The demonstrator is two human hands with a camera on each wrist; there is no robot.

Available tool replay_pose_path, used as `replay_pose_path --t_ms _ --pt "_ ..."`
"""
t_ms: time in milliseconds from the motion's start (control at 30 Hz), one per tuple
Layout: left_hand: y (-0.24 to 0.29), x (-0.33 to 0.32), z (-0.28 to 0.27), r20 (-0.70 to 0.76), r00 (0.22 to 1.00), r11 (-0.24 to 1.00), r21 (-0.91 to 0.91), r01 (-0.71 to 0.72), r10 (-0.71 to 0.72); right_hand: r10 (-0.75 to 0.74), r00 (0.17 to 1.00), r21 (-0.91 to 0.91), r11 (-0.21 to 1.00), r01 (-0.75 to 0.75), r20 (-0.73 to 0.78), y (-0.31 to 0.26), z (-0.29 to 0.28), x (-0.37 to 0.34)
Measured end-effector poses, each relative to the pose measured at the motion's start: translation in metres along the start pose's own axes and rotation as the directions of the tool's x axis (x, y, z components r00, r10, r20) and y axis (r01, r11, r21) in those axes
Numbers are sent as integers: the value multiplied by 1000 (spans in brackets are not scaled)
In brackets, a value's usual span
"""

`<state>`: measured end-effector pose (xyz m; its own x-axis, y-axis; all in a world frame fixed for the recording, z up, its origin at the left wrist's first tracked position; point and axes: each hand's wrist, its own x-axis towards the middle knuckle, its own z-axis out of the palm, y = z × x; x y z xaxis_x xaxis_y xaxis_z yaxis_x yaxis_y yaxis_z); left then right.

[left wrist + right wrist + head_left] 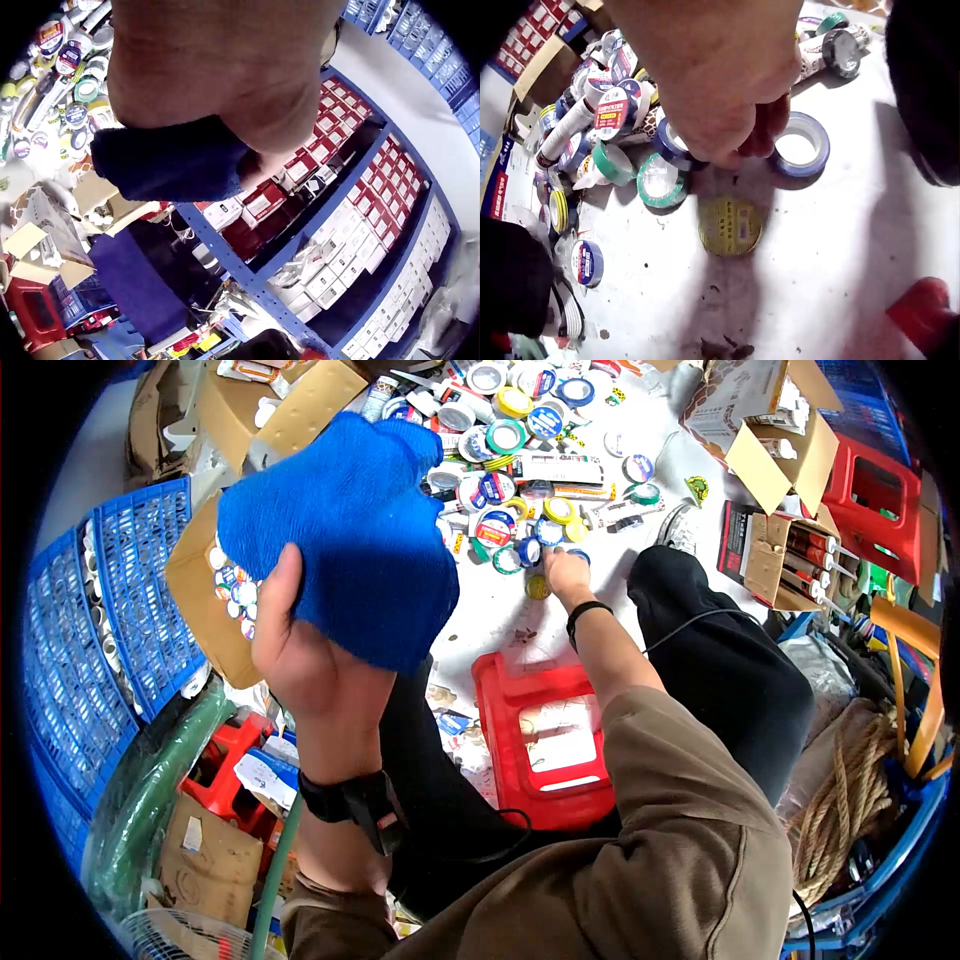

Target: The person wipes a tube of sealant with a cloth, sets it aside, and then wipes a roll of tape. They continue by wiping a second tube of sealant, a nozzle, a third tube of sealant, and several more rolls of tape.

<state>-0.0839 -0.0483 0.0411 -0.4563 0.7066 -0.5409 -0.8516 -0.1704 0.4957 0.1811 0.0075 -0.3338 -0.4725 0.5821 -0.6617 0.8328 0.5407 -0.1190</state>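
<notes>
My left hand (325, 635) holds up a bundle of blue cloth (350, 530), its thumb lying over the near face and the other fingers hidden behind. In the left wrist view the cloth (169, 161) shows as a dark fold beyond the palm. My right hand (567, 575) reaches down among tape rolls on the white surface. Its fingers (769, 131) bend downward right beside a blue tape roll (802, 146); I cannot tell whether they grip anything. A yellow tape roll (731, 226) lies flat just nearer, and a green-edged roll (662, 180) sits to the left.
A heap of tape rolls and tubes (530, 465) covers the far white surface. An open carton (200, 595) stands left beside blue crates (150, 600). A box of sealant tubes (790, 565) and a red stool (875, 500) are right. Another red stool (540, 760) stands between the legs.
</notes>
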Motion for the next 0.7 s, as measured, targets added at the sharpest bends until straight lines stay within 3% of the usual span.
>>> replay_pose_path --t_ms 33,167,233,333,467,533,567,633,700 --pt "-1 2 -2 55 998 1000 -17 8 -7 3 1000 4 1000 -3 3 -1 2 3" --pt "-1 4 0 41 998 998 -31 50 -49 55 997 -1 998 -55 -52 -8 6 8" --pt "-2 4 3 -56 998 998 49 42 -39 72 994 -19 997 -74 -88 -8 7 7" --pt "-11 0 7 17 996 994 -76 84 -83 77 995 -43 996 -80 -65 -9 1 4" --pt "-15 -1 8 7 998 998 -18 56 -56 77 996 -58 996 -75 38 -2 -2 11" --pt "-13 1 12 20 998 994 95 55 -58 24 996 13 1000 -23 -82 2 -7 8" --pt "-14 0 16 16 998 994 93 61 -63 -69 995 -42 996 72 71 9 -28 1" --pt "-16 4 27 4 1000 998 68 15 -16 -213 977 -128 969 212 2 27 -31 -3" --pt "-17 1 33 8 1000 993 116 -12 11 -173 982 -147 972 182 72 32 -39 -9"
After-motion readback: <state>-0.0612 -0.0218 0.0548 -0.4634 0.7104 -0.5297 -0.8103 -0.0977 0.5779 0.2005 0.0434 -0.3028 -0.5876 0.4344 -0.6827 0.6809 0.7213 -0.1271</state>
